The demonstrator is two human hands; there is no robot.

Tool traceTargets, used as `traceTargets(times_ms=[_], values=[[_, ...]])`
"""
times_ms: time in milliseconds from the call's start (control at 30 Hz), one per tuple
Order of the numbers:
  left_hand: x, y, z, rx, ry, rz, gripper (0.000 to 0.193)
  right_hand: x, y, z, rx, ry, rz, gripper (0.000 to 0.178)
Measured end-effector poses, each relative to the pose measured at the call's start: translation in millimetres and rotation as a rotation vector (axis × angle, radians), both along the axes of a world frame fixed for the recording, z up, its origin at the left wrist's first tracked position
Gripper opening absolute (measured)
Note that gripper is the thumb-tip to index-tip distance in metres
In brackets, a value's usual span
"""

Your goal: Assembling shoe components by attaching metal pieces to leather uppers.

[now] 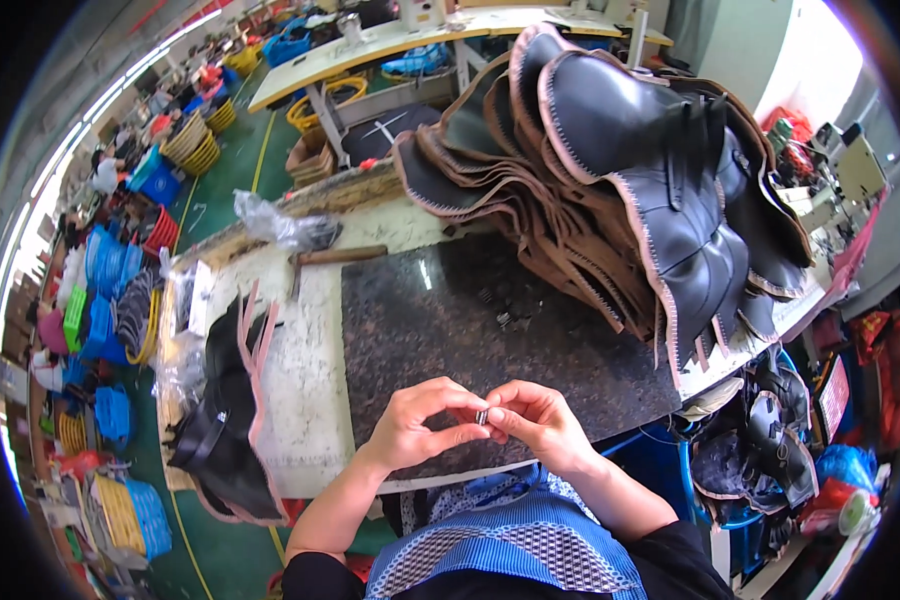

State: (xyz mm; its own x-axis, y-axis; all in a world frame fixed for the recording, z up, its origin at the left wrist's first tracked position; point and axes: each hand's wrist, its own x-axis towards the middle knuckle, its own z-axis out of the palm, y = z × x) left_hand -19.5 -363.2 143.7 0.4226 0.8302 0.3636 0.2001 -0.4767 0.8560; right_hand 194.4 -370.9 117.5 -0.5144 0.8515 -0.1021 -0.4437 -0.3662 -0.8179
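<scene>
Close in front of me, over the near part of a dark stone-like slab [400, 330], my left hand [425, 422] and my right hand [535, 425] meet at their fingertips. Between them they pinch a small metal piece [481, 416]; it looks like a little buckle, but its exact kind is too small to tell. Several small dark metal pieces [505, 318] lie on the slab beyond my hands. To the right rises a big pile of black leather pieces [610, 120] with brown stitched edges. Another black leather piece [225, 420] hangs over the table's left edge.
A hammer [340, 255] and a clear plastic bag [285, 225] lie at the table's far left. Below its right side is a blue bin [685, 480] with leather pieces. Another worktable [360, 60] stands beyond. Blue and yellow baskets [195, 145] line the green floor at left.
</scene>
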Motion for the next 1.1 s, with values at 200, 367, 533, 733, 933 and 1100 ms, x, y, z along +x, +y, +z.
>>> traceTargets(times_ms=[200,367,533,733,933,1100], values=[[31,28,37,0.307,0.159,-0.201,0.035,37,-1,2,-0.153,0.31,0.063,0.019],[73,45,55,0.161,-0.01,-0.373,0.024,59,-4,-1,-0.138,0.636,0.059,0.016],[126,78,60,0.025,-0.001,-0.555,0.012,85,-8,-10,-0.09,0.679,-0.13,0.013],[230,195,113,1.067,0.553,-0.25,0.05,114,-13,-9,0.011,0.634,-0.344,0.014],[259,261,131,1.62,0.935,0.062,0.016,116,-38,-9,0.112,0.519,-0.262,0.012],[228,262,121,1.39,0.848,-0.069,0.004,113,-39,-12,0.15,0.517,-0.133,0.013]])
